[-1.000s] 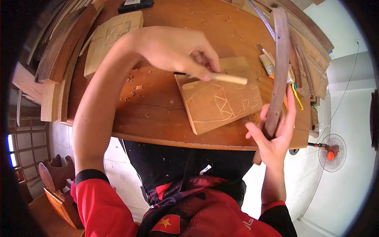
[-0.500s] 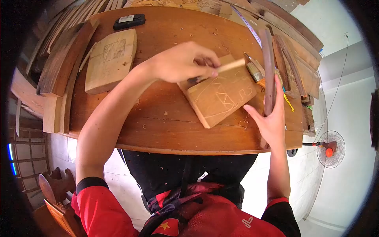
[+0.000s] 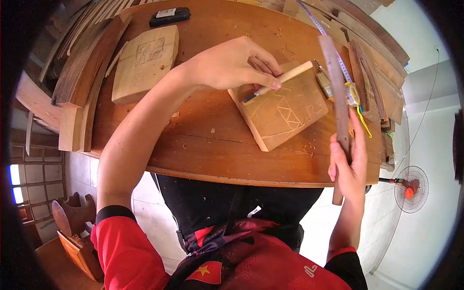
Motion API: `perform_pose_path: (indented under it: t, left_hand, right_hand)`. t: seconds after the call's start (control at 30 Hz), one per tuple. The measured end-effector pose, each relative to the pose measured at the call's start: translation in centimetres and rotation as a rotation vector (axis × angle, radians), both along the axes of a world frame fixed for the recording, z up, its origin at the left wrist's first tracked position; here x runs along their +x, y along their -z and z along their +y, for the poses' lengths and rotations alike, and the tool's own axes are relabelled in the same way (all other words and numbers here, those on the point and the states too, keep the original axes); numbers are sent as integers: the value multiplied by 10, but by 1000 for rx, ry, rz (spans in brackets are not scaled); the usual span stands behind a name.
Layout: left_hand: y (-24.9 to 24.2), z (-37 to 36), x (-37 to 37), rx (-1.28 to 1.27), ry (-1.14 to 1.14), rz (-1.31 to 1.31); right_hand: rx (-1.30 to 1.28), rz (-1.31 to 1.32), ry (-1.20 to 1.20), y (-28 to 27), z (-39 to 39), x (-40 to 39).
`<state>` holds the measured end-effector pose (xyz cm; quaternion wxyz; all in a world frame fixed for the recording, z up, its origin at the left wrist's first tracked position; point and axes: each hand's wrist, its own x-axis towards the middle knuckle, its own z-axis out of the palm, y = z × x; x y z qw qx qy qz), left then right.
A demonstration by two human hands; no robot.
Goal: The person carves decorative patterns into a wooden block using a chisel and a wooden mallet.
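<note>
My left hand (image 3: 249,67) is closed around a carving chisel (image 3: 296,73), its pale wooden handle between thumb and fingers and its dark metal end towards the board's left side. Below it lies a carved wooden board (image 3: 275,126) with angular and curved outlines cut into its face. My right hand (image 3: 350,166) wraps around a long, dark wooden strip (image 3: 340,92), which slants upright over the table's right side. Beyond the strip are a paintbrush (image 3: 325,86), partly hidden, and a tape measure (image 3: 353,94) with its blade pulled out.
On the wooden table (image 3: 208,159) lie scattered shavings, a thick wood block (image 3: 145,65) with pencil marks, and a black case (image 3: 169,17). Timber pieces (image 3: 87,72) stand at the left, with more planks (image 3: 379,77) at the right. A fan (image 3: 411,189) stands beyond the table.
My right hand has closed around the dark strip and lifted it slightly right, off the table edge. The left hand has tilted the chisel over the board. The view has shifted a little.
</note>
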<state>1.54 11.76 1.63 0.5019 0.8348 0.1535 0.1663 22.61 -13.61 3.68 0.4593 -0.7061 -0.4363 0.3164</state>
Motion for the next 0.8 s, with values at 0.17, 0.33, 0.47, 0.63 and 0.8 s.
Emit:
perform_pose_path:
  t: [0.17, 0.33, 0.47, 0.63, 0.8]
  left_hand:
    - [2, -7, 3, -1, -50, 16]
    - [2, -4, 3, 59, -51, 81]
    - [8, -2, 5, 45, -6, 53]
    - [7, -1, 2, 56, -20, 75]
    - [1, -1, 2, 28, 8, 124]
  right_hand:
    - [112, 74, 1, 2, 0, -11]
    - [35, 88, -31, -5, 5, -14]
    - [26, 81, 20, -9, 7, -20]
    - [142, 149, 127, -12, 5, -16]
    - [-65, 79, -14, -9, 0, -9]
